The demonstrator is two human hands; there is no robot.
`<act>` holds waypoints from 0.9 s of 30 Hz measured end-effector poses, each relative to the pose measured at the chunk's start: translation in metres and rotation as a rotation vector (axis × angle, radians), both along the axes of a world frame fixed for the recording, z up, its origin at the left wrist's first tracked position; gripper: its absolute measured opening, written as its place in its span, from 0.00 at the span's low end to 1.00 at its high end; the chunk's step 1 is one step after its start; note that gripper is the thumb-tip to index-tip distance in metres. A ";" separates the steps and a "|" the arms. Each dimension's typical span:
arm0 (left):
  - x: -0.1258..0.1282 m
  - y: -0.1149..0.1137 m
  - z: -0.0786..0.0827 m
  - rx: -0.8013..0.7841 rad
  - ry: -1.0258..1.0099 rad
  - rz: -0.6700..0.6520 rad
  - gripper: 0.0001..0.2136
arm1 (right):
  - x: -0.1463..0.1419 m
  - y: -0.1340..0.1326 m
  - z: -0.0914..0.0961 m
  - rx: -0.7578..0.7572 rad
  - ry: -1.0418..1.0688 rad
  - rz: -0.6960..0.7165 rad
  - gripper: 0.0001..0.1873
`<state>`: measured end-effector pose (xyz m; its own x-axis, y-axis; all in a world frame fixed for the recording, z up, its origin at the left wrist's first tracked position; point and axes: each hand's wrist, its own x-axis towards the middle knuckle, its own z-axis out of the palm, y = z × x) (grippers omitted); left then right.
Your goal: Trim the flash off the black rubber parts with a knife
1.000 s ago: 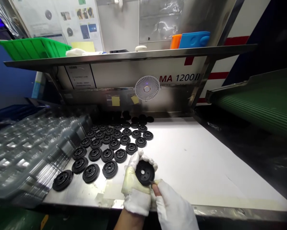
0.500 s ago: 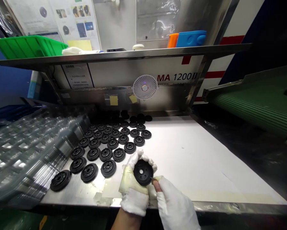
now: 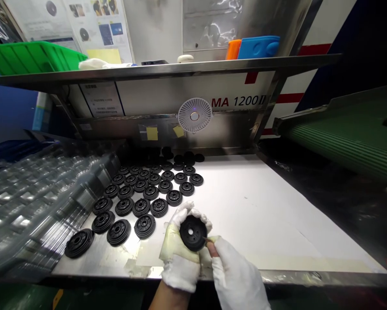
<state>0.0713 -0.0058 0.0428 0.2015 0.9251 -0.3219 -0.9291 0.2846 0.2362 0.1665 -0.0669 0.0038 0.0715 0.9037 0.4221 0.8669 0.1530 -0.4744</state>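
Observation:
My left hand (image 3: 179, 249), in a white glove with a yellowish coated palm, is wrapped round a black round plastic part (image 3: 195, 236). The part's hollow face is turned up towards me, with a pale hole near its middle. My right hand (image 3: 234, 269), in a white glove with a bare thumb tip, is closed in a pinch at the part's right rim. A thin point shows between its fingertips and the rim; what it belongs to is hidden. To the left, several like black parts (image 3: 145, 226) lie on the table in loose rows.
Stacked clear plastic trays (image 3: 51, 193) fill the left side. White sheeting (image 3: 261, 215) covers the table's right part. A small fan (image 3: 195, 115) hangs below a metal shelf (image 3: 213, 66) bearing a green bin (image 3: 35, 58). At the right is a green conveyor belt (image 3: 348, 133).
My view has shifted slightly, so the background sits a little higher and further left. Both hands keep nearly the same pose, and the thin point at my right fingertips now reaches over the part's rim.

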 end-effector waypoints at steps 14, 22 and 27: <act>-0.002 -0.006 0.000 0.015 0.064 -0.045 0.07 | -0.002 -0.001 -0.003 0.003 0.027 -0.006 0.17; 0.002 0.004 -0.006 -0.005 -0.040 0.067 0.01 | -0.012 -0.004 -0.005 0.002 -0.058 -0.013 0.17; -0.001 -0.004 -0.005 0.044 0.088 0.017 0.10 | -0.011 -0.002 -0.005 0.020 -0.041 0.007 0.18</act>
